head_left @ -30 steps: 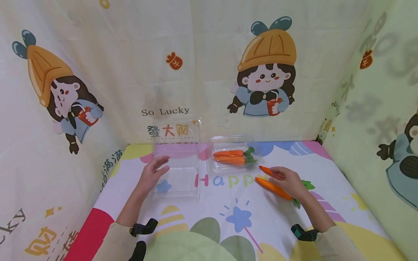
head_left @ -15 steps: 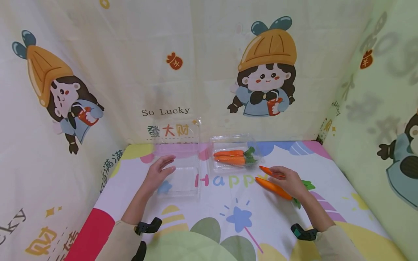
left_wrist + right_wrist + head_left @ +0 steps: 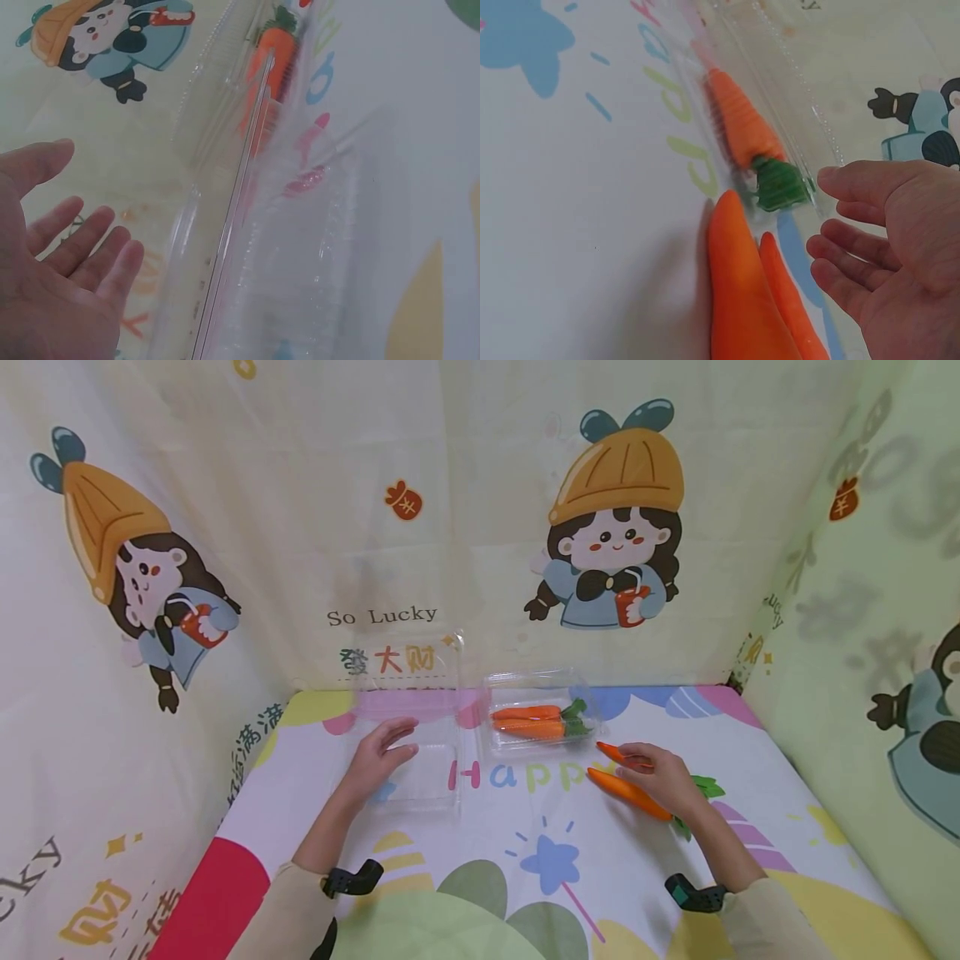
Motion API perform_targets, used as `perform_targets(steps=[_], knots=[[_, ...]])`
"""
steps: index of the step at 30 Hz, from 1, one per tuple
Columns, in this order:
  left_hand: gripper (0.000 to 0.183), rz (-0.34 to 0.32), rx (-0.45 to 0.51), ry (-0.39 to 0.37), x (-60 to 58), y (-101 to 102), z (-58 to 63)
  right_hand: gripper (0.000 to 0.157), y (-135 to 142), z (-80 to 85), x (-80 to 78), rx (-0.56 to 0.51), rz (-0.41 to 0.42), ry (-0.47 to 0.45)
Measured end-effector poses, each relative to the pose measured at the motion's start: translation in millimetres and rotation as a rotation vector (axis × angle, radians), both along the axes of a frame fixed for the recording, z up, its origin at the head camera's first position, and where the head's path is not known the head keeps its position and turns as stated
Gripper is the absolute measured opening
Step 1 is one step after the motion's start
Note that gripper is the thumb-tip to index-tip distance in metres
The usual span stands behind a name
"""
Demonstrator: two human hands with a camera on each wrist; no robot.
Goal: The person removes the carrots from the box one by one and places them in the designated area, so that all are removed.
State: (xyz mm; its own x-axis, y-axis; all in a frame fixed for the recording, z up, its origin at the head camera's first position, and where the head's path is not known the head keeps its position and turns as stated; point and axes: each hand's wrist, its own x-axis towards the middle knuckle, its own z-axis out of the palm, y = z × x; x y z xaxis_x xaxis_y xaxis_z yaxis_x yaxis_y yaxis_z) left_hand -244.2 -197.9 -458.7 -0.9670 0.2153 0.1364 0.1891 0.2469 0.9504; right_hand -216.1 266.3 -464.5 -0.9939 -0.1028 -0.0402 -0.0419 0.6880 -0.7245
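Note:
My left hand (image 3: 378,764) hovers with loosely bent fingers over the left part of an open clear plastic clamshell box (image 3: 431,777), whose lid (image 3: 405,685) stands up behind it. Nothing is held in that hand, as its spread fingers (image 3: 101,259) in the left wrist view show. On the right, my right hand (image 3: 660,781) is above two loose carrots, a thicker carrot (image 3: 626,793) in front and a slimmer carrot (image 3: 609,751) behind. The right wrist view has its fingers (image 3: 847,259) apart, gripping neither carrot. Green leaves (image 3: 707,786) stick out beyond the hand.
A second clear box (image 3: 517,697) sits at the back of the table, with orange carrots (image 3: 528,728) and their green tops inside. The patterned tablecloth (image 3: 487,835) meets a printed cloth wall (image 3: 480,527) behind and at both sides.
My left hand has shifted to the right over the open box, fingers still bent loosely. My right hand and the carrots have stayed in place.

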Motion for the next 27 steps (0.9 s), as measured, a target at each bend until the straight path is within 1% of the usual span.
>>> perform_targets(steps=[4, 11, 16, 21, 23, 26, 27], knots=[[0.05, -0.012, 0.0, -0.002, -1.2, 5, 0.9, 0.049, -1, -0.6, -0.2, 0.002, -0.008, -0.003], [0.051, -0.023, 0.0, -0.039, -3.9, 11, -2.8, 0.045, -3, -1.4, -1.8, -0.022, -0.021, -0.017], [0.049, -0.013, -0.029, -0.034, -4.8, 16, -2.7, 0.044, -3, -2.1, -2.2, -0.006, -0.028, -0.013], [0.052, -0.027, -0.026, -0.038, -6.3, 21, -3.2, 0.044, -3, -2.1, -2.4, -0.012, -0.03, -0.013], [0.054, -0.036, -0.029, -0.049, -6.2, 24, -1.7, 0.044, -3, -2.1, -2.8, -0.012, -0.032, -0.01], [0.055, -0.056, -0.018, -0.054, -0.2, 28, 8.3, 0.044, -3, -3.1, -3.8, 0.005, -0.032, 0.002], [0.055, -0.061, -0.016, -0.046, 0.0, 29, 8.2, 0.044, -3, -3.7, -4.1, 0.013, -0.033, 0.006]])
